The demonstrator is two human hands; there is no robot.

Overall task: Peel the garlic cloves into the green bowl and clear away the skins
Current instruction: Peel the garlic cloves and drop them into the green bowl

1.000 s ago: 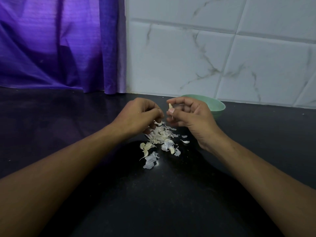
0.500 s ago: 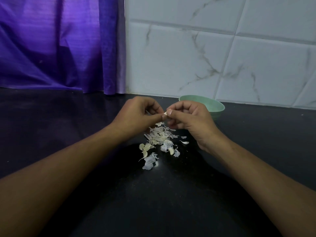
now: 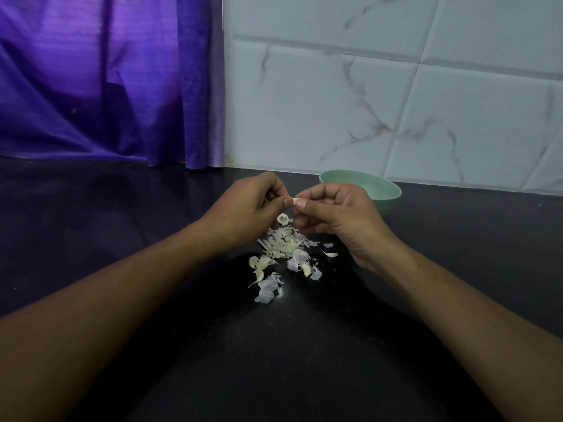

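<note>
One garlic clove [image 3: 295, 201] is pinched from both sides, mid-air. One end is nipped by the thumb and forefinger of the right hand [image 3: 338, 214], the other by the thumb and fingertips of the left hand [image 3: 243, 205], with the rest of the fingers curled in. A curl of skin [image 3: 282, 219] is seen just under the grip; dangling or lying, can't be told. Right below, the pile of skins [image 3: 283, 248] is spread on the black counter [image 3: 304, 360], with what look like a few whole cloves [image 3: 258, 275] mixed in. The green bowl [image 3: 380, 190] is parked just behind the right hand. Likely trouble: a slick clove could be squeezed out and lost in that look-alike pile, or clingy skin could get carried into the bowl on the fingers.
</note>
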